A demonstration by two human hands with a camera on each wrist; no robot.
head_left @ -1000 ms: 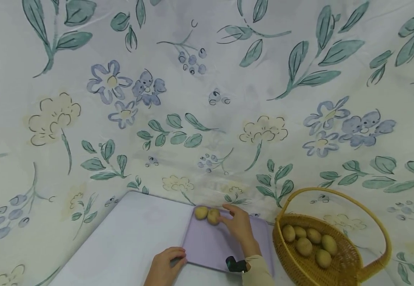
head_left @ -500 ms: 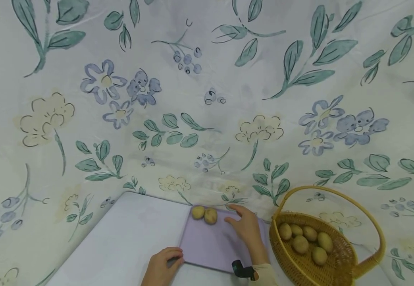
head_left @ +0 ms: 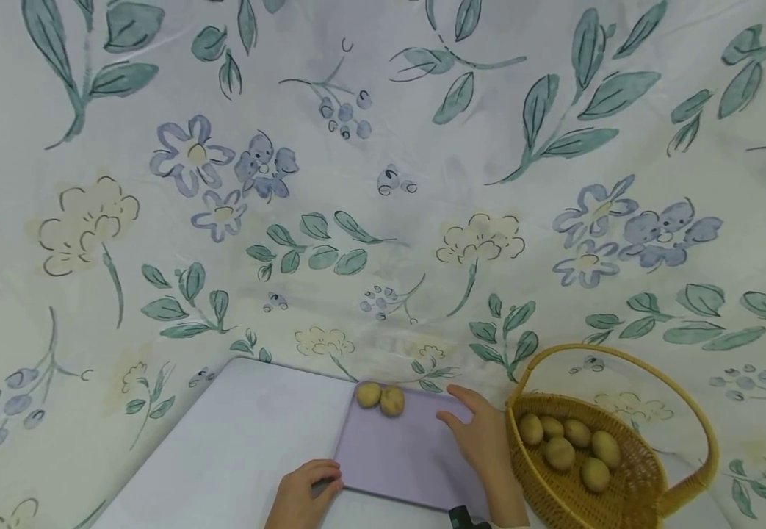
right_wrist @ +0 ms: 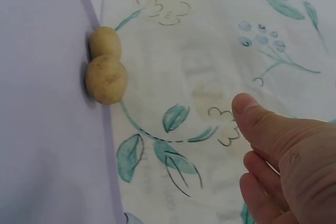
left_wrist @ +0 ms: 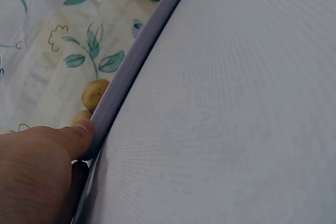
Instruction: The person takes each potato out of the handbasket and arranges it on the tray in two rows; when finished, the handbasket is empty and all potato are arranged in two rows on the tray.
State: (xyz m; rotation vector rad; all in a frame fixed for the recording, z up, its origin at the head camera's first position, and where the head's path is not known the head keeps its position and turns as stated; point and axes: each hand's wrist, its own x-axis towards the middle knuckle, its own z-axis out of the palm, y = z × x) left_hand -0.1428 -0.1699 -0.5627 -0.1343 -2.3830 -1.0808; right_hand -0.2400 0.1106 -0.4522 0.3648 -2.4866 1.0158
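Observation:
Two potatoes, one (head_left: 368, 394) at the far left corner and the other (head_left: 392, 401) touching it on the right, lie on a flat lilac tray (head_left: 396, 455). My left hand (head_left: 303, 494) holds the tray's near left corner; in the left wrist view the thumb (left_wrist: 79, 136) presses along its rim, and the other fingers are mostly hidden. Over the tray's right side hovers my right hand (head_left: 482, 433), thumb and fingers spread apart with nothing between them. The right wrist view shows that thumb (right_wrist: 252, 109) well away from both potatoes (right_wrist: 106, 80).
Just right of the tray stands a wicker basket (head_left: 529, 485) with a tall arched handle, holding several potatoes (head_left: 559, 454). A white tabletop (head_left: 250, 419) extends to the left. Floral cloth (head_left: 356, 220) hangs behind.
My right hand has let go of the right-hand potato and moved right across the tray, toward the basket. The left hand stays at the tray's corner.

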